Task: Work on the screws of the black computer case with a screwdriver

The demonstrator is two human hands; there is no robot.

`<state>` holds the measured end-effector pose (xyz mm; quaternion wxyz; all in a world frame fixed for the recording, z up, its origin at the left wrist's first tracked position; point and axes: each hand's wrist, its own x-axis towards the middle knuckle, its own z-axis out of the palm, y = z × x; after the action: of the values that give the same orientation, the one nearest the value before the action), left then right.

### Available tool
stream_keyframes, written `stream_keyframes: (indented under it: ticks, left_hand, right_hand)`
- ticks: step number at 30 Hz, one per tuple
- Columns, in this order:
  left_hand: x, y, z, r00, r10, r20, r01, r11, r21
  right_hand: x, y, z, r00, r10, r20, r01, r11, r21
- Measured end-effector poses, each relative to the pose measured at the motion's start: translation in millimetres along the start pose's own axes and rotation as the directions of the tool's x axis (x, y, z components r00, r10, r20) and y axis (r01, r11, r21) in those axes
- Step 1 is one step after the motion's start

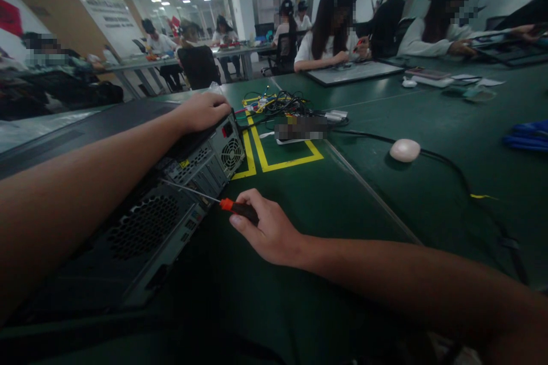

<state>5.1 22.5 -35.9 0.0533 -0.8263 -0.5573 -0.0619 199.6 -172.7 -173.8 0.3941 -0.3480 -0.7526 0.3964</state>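
Our right hand (274, 231) grips a screwdriver (227, 204); below our left hand (202, 111) (its grip we can't tell), a computer case (197, 172) houses a fan (232, 153).

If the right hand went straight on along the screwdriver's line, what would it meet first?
Most likely the computer case. The screwdriver in the right hand points at it, its tip showing near the yellow label; whether it already touches is unclear from this one view.
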Motion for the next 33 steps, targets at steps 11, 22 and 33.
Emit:
stream_keyframes:
  ticks: [11, 22, 33]
  left_hand:
    - [-0.7, 0.4, -0.7, 1.0, 0.007, 0.006, -0.007, 1.0, 0.005]
    - [0.3, 0.3, 0.4, 1.0, -0.002, -0.003, 0.002, 1.0, -0.008]
    - [0.7, -0.6, 0.9, 1.0, 0.01, -0.008, -0.01, 1.0, -0.017]
  right_hand:
    - [-0.3, 1.0, 0.1, 1.0, -0.006, 0.006, 0.006, 1.0, 0.001]
    - [1.1, 3.2, 0.4, 0.997, -0.079, 0.016, 0.08, 0.997, -0.016]
    - [-0.4, 1.7, 0.6, 1.0, 0.014, 0.01, -0.014, 1.0, 0.001]
